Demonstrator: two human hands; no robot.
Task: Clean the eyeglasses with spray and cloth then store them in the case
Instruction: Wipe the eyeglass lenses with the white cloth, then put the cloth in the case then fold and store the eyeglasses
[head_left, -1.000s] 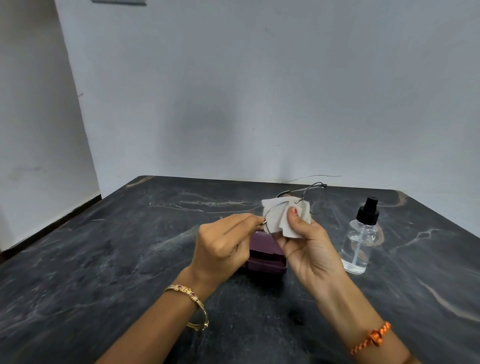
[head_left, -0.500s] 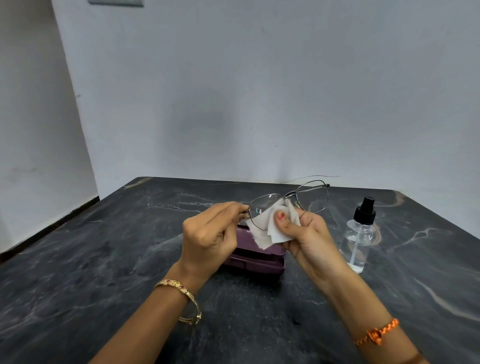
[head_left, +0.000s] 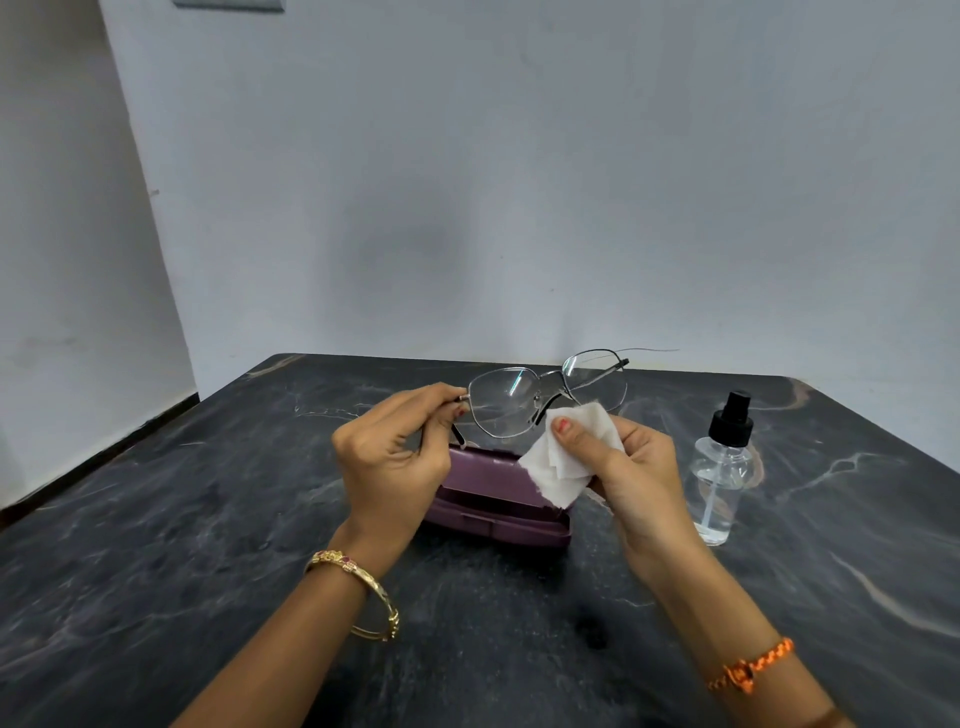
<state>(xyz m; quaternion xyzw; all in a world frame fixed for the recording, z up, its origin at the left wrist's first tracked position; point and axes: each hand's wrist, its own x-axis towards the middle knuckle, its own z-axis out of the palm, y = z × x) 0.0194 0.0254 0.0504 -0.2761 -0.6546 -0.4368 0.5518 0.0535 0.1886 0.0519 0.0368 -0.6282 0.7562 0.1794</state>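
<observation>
My left hand (head_left: 395, 457) pinches the left hinge of thin metal-rimmed eyeglasses (head_left: 540, 397), holding them up above the table. My right hand (head_left: 628, 478) grips a folded white cloth (head_left: 558, 460) between thumb and fingers, just below and right of the left lens; whether the cloth touches the frame I cannot tell. A purple glasses case (head_left: 498, 506) lies shut on the table under both hands, partly hidden by them. A clear spray bottle (head_left: 722, 478) with a black pump top stands upright to the right of my right hand.
The dark marble-patterned table (head_left: 156, 545) meets a pale wall at the back and has an edge at the left. A gold bangle is on my left wrist and an orange thread band on my right.
The cloth has come off the left lens and moved down and right with my right hand. Both lenses are now uncovered, and my left hand has drawn the glasses leftward.
</observation>
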